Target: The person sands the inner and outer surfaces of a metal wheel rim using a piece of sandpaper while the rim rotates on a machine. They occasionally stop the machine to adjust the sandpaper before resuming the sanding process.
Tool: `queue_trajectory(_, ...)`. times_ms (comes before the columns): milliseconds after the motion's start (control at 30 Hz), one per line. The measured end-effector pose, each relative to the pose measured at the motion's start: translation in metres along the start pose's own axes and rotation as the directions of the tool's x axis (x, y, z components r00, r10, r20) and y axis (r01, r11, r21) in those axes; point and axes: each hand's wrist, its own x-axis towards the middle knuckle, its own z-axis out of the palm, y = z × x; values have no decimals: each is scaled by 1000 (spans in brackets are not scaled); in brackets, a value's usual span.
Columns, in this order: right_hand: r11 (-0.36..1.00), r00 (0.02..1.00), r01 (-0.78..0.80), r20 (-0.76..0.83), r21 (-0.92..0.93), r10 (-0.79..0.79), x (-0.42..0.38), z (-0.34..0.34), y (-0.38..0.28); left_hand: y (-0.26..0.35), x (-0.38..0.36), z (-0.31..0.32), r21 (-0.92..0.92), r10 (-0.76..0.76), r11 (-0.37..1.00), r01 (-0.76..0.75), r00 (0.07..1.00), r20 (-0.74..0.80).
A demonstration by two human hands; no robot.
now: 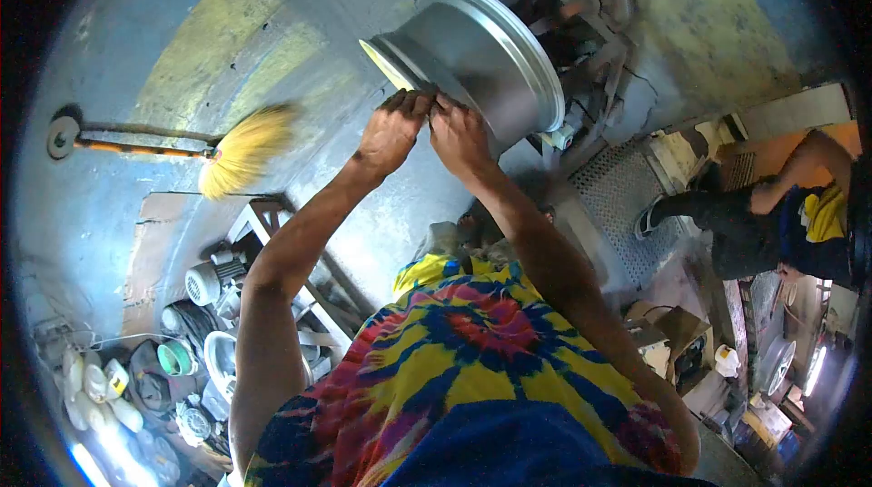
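Note:
A silver-grey metal wheel rim (472,55) is tilted on its side in front of me, with its barrel toward me. Its left lip has a pale yellow edge. At the near end of that lip, my left hand (391,131) is closed, fingers curled over the edge. My right hand (460,131) is closed right beside it, knuckles almost against the left hand's, gripping the same lip. The fingertips of both hands look dark and are partly hidden behind the edge.
A rusty metal stand with a pulley (595,1) is behind the wheel rim. A straw broom (245,155) lies to the left on the floor. An electric motor (213,280) and clutter sit lower left. Another person (754,214) is at the right beside a perforated metal plate (627,201).

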Motion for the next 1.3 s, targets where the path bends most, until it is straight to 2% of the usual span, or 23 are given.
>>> queue_trajectory(100, 999, 1000, 0, 20, 44, -1, 2, -3, -1, 0, 0, 2, -53, -47, 998, 46, 999, -9)
queue_trajectory(267, 1000, 1000, 16, 18, -6, -16, 5, -5, -4, 0, -2, 4, -95, -58, 994, 52, 996, -66)
queue_trajectory(333, 1000, 1000, 22, 7, 18, -22, 5, -1, -2, -4, -4, 5, -121, -113, 986, 113, 994, 5)
queue_trajectory(433, 999, 1000, 21, 10, 39, -21, 8, -2, -3, 1, -3, -2, -24, -72, 997, 71, 997, -38)
queue_trajectory(700, 999, 1000, 31, 5, -16, -31, 7, 2, -3, -5, -4, 6, -77, -120, 990, 117, 992, -33)
queue_trajectory(767, 991, 981, 122, -142, -58, -129, 5, 10, 1, -4, -4, 6, -117, -144, 983, 140, 989, -25)
queue_trajectory(800, 991, 981, 123, -142, -57, -130, 8, 7, 0, -4, -4, 6, -94, -129, 988, 125, 991, -37)
queue_trajectory(867, 999, 998, 43, 46, -32, -42, 11, 0, -3, -4, -5, 6, -72, -111, 992, 108, 993, -48)
queue_trajectory(1000, 997, 998, 69, -11, -46, -70, 11, 0, -3, -4, -6, 7, -110, -131, 986, 123, 989, -67)
queue_trajectory(1200, 984, 989, 139, 62, -114, -133, 9, -6, 0, 4, -10, 8, -129, -181, 978, 166, 978, -107)
queue_trajectory(1300, 955, 976, 200, 124, -219, -176, 9, -2, 3, 7, -13, 12, -140, -233, 966, 215, 965, -124)
